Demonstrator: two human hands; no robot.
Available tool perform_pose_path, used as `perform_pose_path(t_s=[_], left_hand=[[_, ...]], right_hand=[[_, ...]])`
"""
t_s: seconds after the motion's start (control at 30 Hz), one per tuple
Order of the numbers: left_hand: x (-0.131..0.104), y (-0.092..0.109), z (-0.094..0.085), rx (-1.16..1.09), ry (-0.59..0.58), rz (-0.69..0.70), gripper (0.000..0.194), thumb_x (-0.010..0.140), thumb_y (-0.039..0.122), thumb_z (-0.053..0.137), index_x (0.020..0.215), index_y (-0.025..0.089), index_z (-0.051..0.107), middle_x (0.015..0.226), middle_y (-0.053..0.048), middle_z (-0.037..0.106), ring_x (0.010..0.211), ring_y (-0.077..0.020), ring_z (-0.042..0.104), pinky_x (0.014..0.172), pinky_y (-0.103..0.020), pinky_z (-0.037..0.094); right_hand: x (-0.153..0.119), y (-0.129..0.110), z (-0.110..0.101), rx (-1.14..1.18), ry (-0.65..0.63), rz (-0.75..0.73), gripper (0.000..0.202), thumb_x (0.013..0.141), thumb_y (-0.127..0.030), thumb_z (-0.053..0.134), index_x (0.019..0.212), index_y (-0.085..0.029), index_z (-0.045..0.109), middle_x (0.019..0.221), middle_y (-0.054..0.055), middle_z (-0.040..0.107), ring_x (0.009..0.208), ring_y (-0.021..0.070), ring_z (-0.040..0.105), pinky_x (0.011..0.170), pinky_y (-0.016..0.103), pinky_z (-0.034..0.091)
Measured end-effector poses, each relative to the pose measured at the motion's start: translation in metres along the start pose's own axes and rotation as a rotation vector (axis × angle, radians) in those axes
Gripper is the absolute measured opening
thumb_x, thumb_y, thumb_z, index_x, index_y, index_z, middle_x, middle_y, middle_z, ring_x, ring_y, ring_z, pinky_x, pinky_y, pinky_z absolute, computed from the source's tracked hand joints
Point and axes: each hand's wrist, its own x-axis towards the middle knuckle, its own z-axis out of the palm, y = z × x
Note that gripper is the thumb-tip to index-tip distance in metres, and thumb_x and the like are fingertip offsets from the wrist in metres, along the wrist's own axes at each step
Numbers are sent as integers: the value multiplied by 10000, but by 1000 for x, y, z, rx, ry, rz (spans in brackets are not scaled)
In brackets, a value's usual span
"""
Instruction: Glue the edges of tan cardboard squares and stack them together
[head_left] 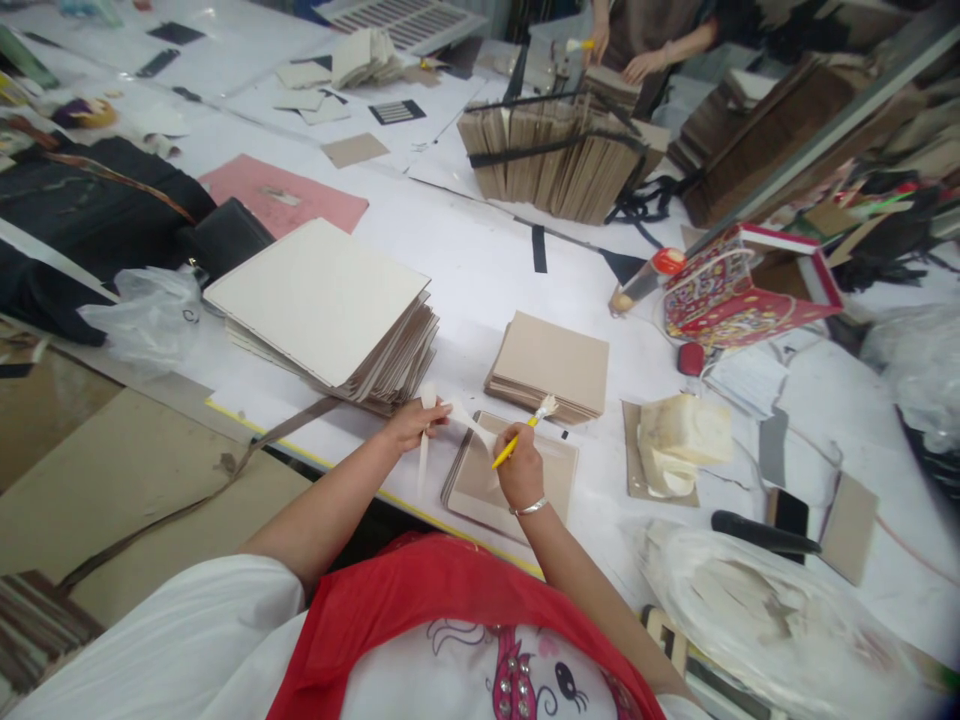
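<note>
My left hand [411, 424] pinches a pale, thin strip [469, 425], with one end hanging below the fingers. The strip runs across to my right hand [523, 474], which grips a yellow-handled brush [507, 451], bristles pointing up and away. Whether the right fingers also pinch the strip is hard to make out. Beneath the right hand lies a low stack of beige boards [553, 478] at the table's front edge. Just behind it sits another stack of brown boards [555, 358]. To the left of it, near my left hand, rises a tall, uneven pile of large pale boards [322, 300].
A yellowish block [686, 430] sits on a board at right, near a red patterned paper bag [750, 290]. A plastic-covered container [765, 610] occupies the front right. Across the table, a co-worker's hands [646, 66] are behind strapped bundles of boards [555, 160].
</note>
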Motion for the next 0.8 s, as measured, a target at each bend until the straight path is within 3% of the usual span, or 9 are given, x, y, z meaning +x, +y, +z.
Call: perform_pose_path(t_s=[0.1, 0.23, 0.33, 0.47, 0.67, 0.8], left_hand=[[-7, -5, 14, -139, -51, -79, 542, 540, 298, 781, 981, 163, 498, 766, -7, 553, 543, -50, 498, 355, -110, 188], [-17, -14, 30, -104, -91, -106, 784, 525, 190, 785, 1202, 159, 392, 589, 67, 463, 455, -29, 405, 364, -125, 174], [-20, -18, 33, -17, -96, -85, 768, 489, 181, 794, 1165, 122, 434, 514, 104, 393, 422, -19, 353, 371, -142, 158], [-20, -16, 29, 72, -58, 19, 728, 500, 246, 790, 1137, 130, 456, 509, 108, 407, 416, -18, 343, 382, -156, 172], [-22, -9, 23, 24, -88, 94, 726, 557, 243, 754, 1197, 138, 427, 543, 92, 433, 432, -20, 353, 401, -165, 202], [-15, -9, 14, 4, 53, 112, 651, 560, 227, 739, 1145, 143, 464, 555, 83, 439, 434, -22, 364, 389, -154, 193]], right_hand=[[-2, -9, 3, 14, 9, -37, 117, 835, -253, 380, 890, -165, 433, 653, 0, 552, 525, 121, 515, 483, 211, 318], [-1, -17, 4, 26, 20, -69, 113, 836, -264, 373, 857, -175, 438, 683, 7, 550, 545, 119, 522, 500, 215, 341], [0, -20, 6, 40, 13, -57, 102, 830, -249, 377, 855, -175, 442, 681, 2, 541, 531, 113, 512, 497, 213, 342], [3, -22, 9, 32, 25, -46, 105, 821, -251, 388, 865, -173, 443, 681, 4, 543, 532, 116, 513, 490, 213, 334], [7, -28, 5, 5, 26, -14, 113, 817, -256, 381, 872, -173, 433, 674, 4, 540, 510, 116, 502, 475, 211, 316], [7, -29, 6, 29, 34, -20, 113, 812, -258, 391, 878, -175, 431, 690, 7, 552, 518, 114, 507, 485, 210, 329]])
